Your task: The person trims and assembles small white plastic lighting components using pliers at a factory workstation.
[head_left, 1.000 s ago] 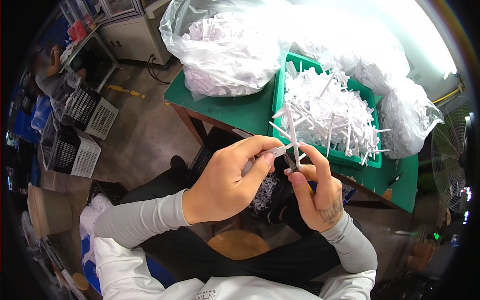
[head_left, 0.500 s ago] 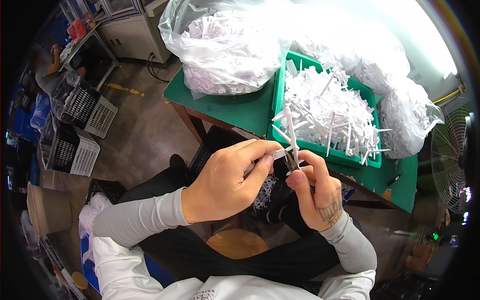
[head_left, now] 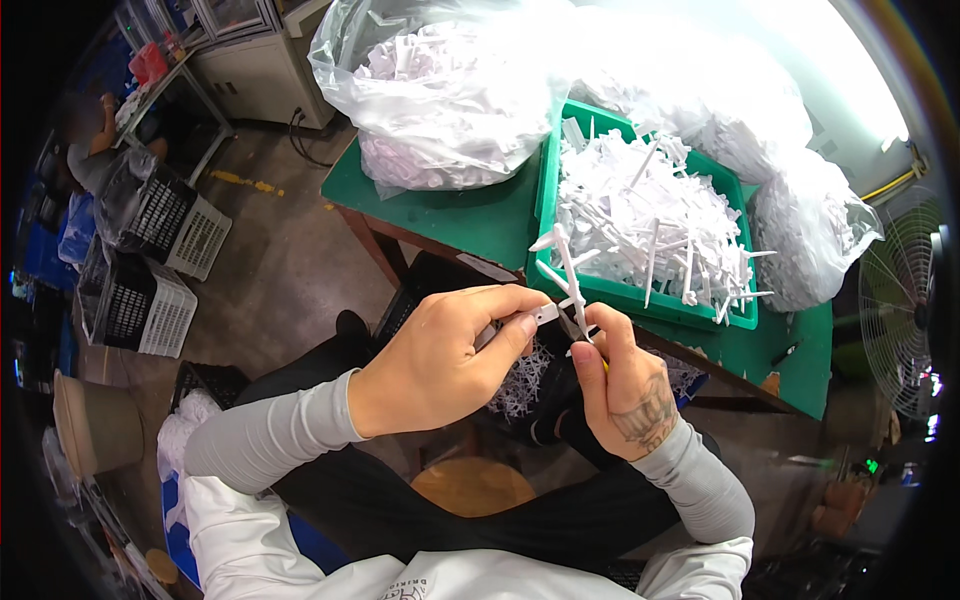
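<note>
Above my lap, my left hand (head_left: 430, 350) pinches a small white plastic part (head_left: 545, 314) between thumb and fingertips. Close on its right, my right hand (head_left: 625, 385) is closed around cutting pliers (head_left: 572, 328), whose dark jaws point toward that part. A bit of yellow handle shows at the palm; the rest is hidden. A thin branched white plastic sprue (head_left: 567, 265) sticks up beside the jaws, held by the right fingers. Just beyond the hands, a green tray (head_left: 541, 262) on the table is heaped with white plastic pieces (head_left: 640, 220).
Clear bags (head_left: 450, 120) of white pieces stand on the green table (head_left: 430, 222). Below my hands lies a pile of white scraps (head_left: 520, 385). A fan (head_left: 905, 300) stands at right. At left are stacked crates (head_left: 165, 215), a beige bin (head_left: 95, 420) and another person (head_left: 95, 140).
The white part in my left hand has drawn slightly away from the sprue and the pliers' jaws. Both hands appear a little farther left, as the whole view has shifted slightly.
</note>
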The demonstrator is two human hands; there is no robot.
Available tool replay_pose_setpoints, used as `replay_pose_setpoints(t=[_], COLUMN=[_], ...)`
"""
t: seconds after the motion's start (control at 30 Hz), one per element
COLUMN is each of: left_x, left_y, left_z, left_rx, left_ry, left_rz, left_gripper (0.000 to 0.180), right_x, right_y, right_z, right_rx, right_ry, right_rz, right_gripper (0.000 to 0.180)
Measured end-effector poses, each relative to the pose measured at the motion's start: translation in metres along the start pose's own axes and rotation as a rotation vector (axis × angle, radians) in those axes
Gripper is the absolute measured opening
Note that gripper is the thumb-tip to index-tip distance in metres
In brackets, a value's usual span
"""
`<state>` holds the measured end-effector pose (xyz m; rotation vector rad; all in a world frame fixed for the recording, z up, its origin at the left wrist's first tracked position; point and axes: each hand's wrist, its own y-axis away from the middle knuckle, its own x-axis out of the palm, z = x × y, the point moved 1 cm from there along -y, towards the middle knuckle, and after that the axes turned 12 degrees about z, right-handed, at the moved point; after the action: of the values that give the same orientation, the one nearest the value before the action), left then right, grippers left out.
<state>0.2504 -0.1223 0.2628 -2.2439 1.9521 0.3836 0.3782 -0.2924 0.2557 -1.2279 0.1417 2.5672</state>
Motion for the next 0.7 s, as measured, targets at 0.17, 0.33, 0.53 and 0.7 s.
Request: replay_pose_setpoints(t=[0.17,0.33,0.53,0.7], left_x=[-0.006,-0.060,-0.161,-0.188], left_y=[-0.001,-0.017,-0.128,-0.194], left_z=[-0.005,-0.034,-0.043,-0.055], left_rx=[-0.024,0.137,0.272,0.508], left_ry=[0.044,0.055,-0.111,-0.577], left_rz=[0.070,-0.356,-0.386,-0.665], left_gripper=[0.025,0.028,0.027,0.027], right_x=[0.002,0.003,0.030,0.041], right_y=[-0.001,0.003,0.010,0.006], right_z=[-0.003,-0.013,-0.033,-0.024], right_rx=[0.024,-0.058,-0.069,-0.061], right_ry=[-0.081,-0.071,0.124,0.112], right_rz=[0.056,0.348,0.520,0.705], right_gripper=[0.026,0.019,0.044,0.047])
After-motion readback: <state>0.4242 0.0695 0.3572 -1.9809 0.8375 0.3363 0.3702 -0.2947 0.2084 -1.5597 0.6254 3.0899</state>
